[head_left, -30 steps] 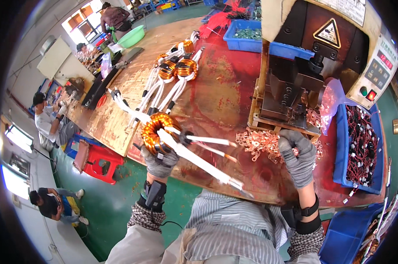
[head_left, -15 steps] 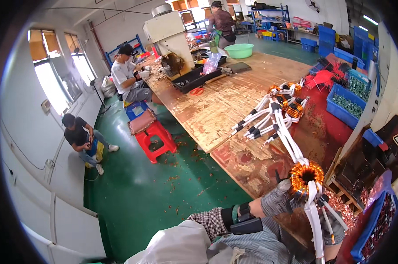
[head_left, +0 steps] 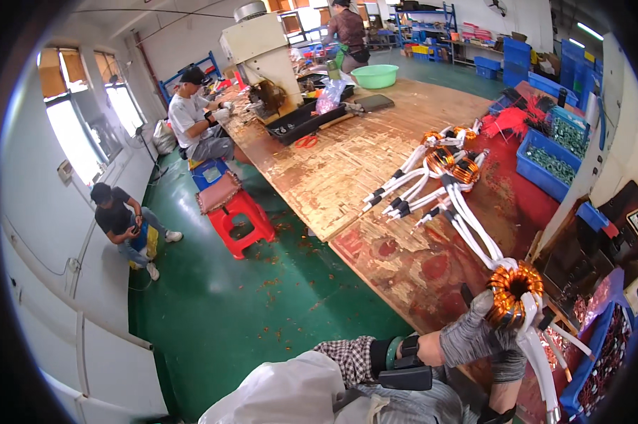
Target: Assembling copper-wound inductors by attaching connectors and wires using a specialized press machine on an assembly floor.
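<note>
My left hand (head_left: 468, 333), in a grey glove, grips the near side of a copper-wound ring coil (head_left: 504, 307) at the lower right. White sleeved leads (head_left: 538, 357) hang from the coil toward me, and other white leads run from it toward the table. Just below my left hand is my right hand (head_left: 508, 365), also gloved; its fingers are hidden behind the left hand and coil. Several similar ring coils (head_left: 466, 169) lie on the wooden table (head_left: 312, 191), their white leads ending in black sleeves.
Blue bins (head_left: 545, 172) of small green parts stand at the table's right, beside red wires (head_left: 506, 123). Another blue bin (head_left: 580, 396) is close on my right. A machine (head_left: 262, 53) and a black tray (head_left: 301, 127) are farther off. A red stool (head_left: 241, 225) stands left; people work beyond.
The held coil and my left hand have shifted right in the view. My right hand has moved from behind the hanging leads to just below my left hand.
</note>
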`<state>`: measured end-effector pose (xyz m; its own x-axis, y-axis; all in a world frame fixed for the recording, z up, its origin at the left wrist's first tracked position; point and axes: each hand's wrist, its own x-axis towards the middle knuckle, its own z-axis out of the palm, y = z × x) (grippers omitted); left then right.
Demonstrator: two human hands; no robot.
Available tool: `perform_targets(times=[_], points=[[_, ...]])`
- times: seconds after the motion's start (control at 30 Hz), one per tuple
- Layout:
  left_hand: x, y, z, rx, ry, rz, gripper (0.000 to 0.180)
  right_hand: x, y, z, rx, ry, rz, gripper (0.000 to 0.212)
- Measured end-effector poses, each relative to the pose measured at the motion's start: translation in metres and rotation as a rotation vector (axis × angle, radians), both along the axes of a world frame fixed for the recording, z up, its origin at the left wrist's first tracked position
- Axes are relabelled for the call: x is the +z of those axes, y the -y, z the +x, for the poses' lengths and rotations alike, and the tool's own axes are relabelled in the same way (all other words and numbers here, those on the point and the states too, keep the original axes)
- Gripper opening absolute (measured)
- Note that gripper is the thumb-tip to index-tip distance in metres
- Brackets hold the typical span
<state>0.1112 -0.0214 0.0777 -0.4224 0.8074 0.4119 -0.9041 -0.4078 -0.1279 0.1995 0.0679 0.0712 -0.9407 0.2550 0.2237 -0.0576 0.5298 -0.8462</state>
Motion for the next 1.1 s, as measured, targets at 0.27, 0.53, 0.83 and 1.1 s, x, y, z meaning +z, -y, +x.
perform_targets(times=[0.27, 0.53, 0.83, 1.1], points=[[0.015, 0.028, -0.048, 0.519, -0.409, -0.514, 0.072, -0.01, -0.059, -0.001, -0.229, -0.078, 0.601, 0.019], [-0.015, -0.019, -0.108, 0.617, -0.262, -0.357, 0.088, -0.006, -0.14, 0.063, -0.546, 0.092, 0.703, 0.02], [-0.045, -0.032, -0.125, 0.637, -0.358, -0.483, 0.091, -0.009, -0.125, 0.024, -0.348, 0.319, 0.903, 0.022], [-0.031, -0.041, -0.124, 0.81, -0.332, -0.69, 0.094, -0.022, -0.141, 0.014, -0.363, -0.005, 0.406, 0.017]])
